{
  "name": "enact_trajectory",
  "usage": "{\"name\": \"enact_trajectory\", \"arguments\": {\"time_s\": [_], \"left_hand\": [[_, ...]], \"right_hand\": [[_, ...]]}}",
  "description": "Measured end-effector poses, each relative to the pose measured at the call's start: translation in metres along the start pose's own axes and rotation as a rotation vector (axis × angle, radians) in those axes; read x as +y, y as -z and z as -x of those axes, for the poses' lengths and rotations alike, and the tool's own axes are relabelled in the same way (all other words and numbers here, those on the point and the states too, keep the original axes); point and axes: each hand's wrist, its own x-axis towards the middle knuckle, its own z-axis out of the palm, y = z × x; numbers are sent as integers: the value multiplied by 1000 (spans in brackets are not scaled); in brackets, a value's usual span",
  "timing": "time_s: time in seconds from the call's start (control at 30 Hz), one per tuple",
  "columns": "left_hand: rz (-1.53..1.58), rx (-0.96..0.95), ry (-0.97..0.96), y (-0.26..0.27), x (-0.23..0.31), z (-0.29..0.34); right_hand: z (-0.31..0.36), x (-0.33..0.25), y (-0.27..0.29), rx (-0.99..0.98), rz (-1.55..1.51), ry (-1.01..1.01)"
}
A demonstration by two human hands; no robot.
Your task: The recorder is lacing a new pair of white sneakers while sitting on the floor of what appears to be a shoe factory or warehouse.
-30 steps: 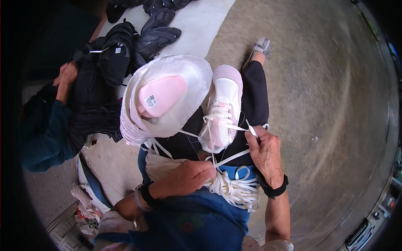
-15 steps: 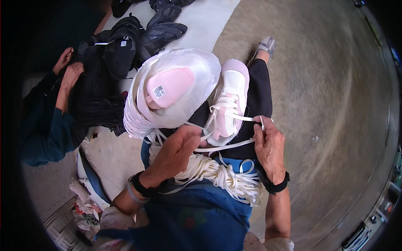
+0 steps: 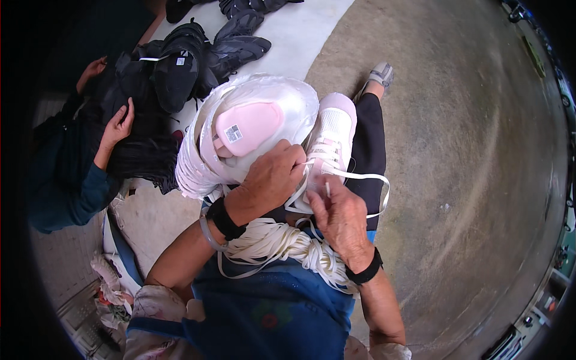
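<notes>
A white and pink sneaker (image 3: 335, 125) rests on my lap, toe pointing away, its upper eyelets laced. My left hand (image 3: 270, 180) is closed at the sneaker's left side, pinching the white shoelace (image 3: 366, 176) by the eyelets. Over the tongue, my right hand (image 3: 343, 216) has thumb and fingers together on a lace end, whose white tip sticks up between them. From there the lace loops out to the right. A thick bundle of loose white laces (image 3: 279, 240) lies across my blue apron (image 3: 270, 306), below both hands.
Left of the sneaker stands a clear plastic wrapping (image 3: 300, 99) around pink and white shoe parts with a pink insole (image 3: 255, 123). Beyond are black shoes (image 3: 240, 51) on a white sheet (image 3: 294, 36). A co-worker's hand (image 3: 118, 126) is at a black bundle on the left.
My right hand has moved left from beside the sneaker to over its tongue, bringing the lace end. My left hand has moved up to the eyelets. The stretched lace now hangs in a loop.
</notes>
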Motion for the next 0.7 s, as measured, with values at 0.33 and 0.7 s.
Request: {"name": "enact_trajectory", "arguments": {"time_s": [0.33, 0.7], "left_hand": [[-3, 78, -13, -5, -9, -5], [114, 17, -19, -1, -12, 0]], "right_hand": [[12, -1, 11, -67, -206, -81], [41, -8, 99, -438, -992, -291]]}}
